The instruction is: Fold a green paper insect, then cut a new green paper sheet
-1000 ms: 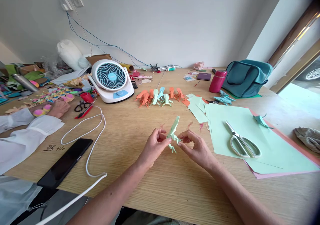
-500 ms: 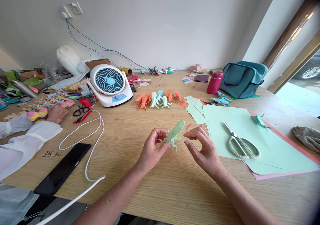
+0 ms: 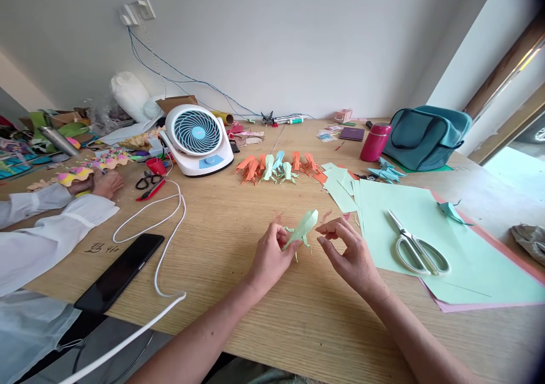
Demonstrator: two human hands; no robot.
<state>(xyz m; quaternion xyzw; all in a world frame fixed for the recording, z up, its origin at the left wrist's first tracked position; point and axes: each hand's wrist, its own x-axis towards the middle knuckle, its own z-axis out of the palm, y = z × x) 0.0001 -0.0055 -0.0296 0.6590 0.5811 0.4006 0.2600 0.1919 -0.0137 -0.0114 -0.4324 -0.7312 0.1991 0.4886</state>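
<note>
A pale green origami insect with thin folded legs is pinched at its lower end by my left hand, above the wooden table. Its wide end points up and to the right. Just right of it, my right hand is apart from the paper, thumb and forefinger curved with a small gap between them and nothing seen in it. Farther back stands a group of finished origami insects: orange ones, pale green ones and a blue one.
Scissors lie on green paper sheets at the right, near a blue origami insect. A fan, phone and white cable are at the left, where a co-worker's hand works. A pink flask stands by a teal bag.
The origami insect has turned a little in my left hand, so its legs show differently. My right hand stays close beside it. The whole view has shifted slightly.
</note>
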